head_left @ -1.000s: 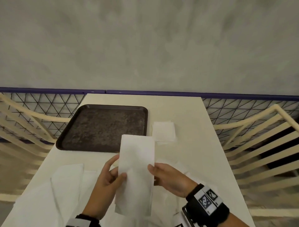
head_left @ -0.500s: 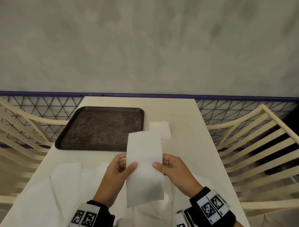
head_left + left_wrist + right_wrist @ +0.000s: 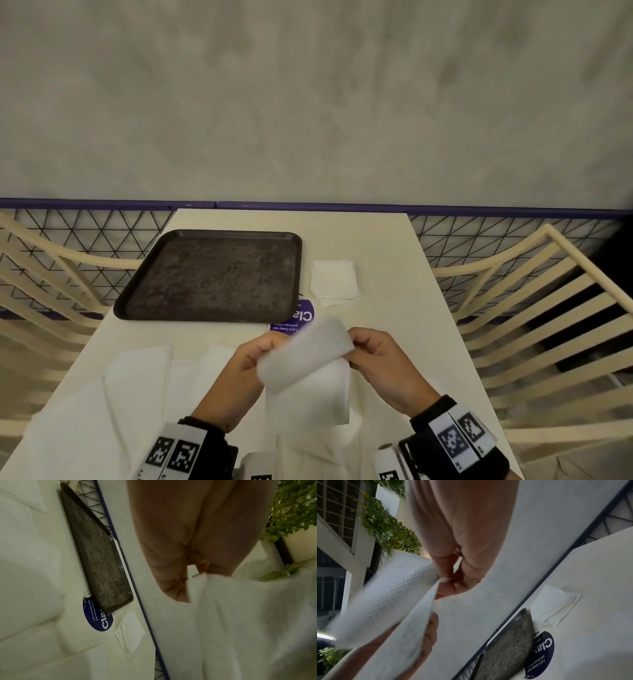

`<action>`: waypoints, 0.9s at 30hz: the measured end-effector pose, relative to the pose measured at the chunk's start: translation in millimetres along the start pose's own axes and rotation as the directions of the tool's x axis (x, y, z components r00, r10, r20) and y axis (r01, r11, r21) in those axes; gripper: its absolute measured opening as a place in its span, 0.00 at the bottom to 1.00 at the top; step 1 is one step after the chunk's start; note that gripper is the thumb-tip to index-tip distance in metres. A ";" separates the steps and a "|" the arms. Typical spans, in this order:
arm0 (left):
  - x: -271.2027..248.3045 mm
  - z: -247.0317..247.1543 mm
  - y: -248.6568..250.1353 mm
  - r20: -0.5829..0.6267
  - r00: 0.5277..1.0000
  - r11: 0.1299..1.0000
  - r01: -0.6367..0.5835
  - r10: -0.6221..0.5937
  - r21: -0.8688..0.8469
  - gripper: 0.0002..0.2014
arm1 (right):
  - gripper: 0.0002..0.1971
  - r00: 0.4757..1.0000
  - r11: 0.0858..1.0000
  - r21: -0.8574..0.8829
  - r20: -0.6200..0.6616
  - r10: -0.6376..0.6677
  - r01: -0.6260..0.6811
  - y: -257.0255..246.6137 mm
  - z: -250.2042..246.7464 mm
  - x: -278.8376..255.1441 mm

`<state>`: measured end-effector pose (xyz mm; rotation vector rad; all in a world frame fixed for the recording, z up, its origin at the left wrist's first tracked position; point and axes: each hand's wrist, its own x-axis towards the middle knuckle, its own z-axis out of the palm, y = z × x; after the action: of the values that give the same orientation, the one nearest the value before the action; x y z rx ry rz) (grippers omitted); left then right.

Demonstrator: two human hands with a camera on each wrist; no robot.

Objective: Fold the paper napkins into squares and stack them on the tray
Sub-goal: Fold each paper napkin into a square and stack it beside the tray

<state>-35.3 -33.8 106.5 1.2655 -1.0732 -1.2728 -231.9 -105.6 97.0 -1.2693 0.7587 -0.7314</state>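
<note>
Holding a white napkin [image 3: 308, 370] up over the table [image 3: 387, 308], left hand [image 3: 239, 373] and right hand [image 3: 383, 366] each pinching a side, top part bent over, dark tray [image 3: 212, 274] bare, folded napkins [image 3: 334, 282] just beside it

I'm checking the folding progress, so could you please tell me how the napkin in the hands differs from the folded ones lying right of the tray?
The held napkin is up in the air, pinched by the left hand and right hand; the folded napkins lie flat on the table. The held one is a longer strip bent halfway over; the others are small finished squares. Both are white paper, and neither is on the tray.
</note>
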 end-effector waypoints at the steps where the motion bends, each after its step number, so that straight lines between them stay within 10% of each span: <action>1: -0.1 -1.1 0.3 0.009 1.000 1.000 0.010 -0.010 0.003 0.05 | 0.19 1.000 1.000 -0.011 0.005 -0.010 0.010 -1.2 -0.4 -1.3; 7: -3.2 -3.8 -0.5 0.037 0.994 0.994 0.108 -0.107 -0.020 0.17 | 0.31 0.998 0.980 -0.192 0.011 -0.055 0.056 -0.1 0.6 -5.8; 14: -7.0 4.1 2.0 -0.003 0.978 0.954 0.201 -0.207 -0.223 0.14 | 0.23 0.988 0.960 -0.240 -0.022 -0.154 0.144 4.3 4.0 -8.0; 23: -5.3 7.7 -3.1 -0.107 0.984 0.989 0.146 -0.141 0.039 0.09 | 0.22 0.978 0.923 -0.331 0.003 -0.207 0.196 6.1 4.6 -11.3; 27: -6.4 7.1 -4.0 -0.092 0.992 0.989 0.100 -0.090 0.109 0.05 | 0.15 0.987 0.991 -0.109 0.148 -0.065 0.081 -1.0 -4.4 -17.9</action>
<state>-42.9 -27.4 103.6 1.4604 -1.0452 -1.2299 -245.7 -93.4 99.0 -1.4449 0.6463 -0.6543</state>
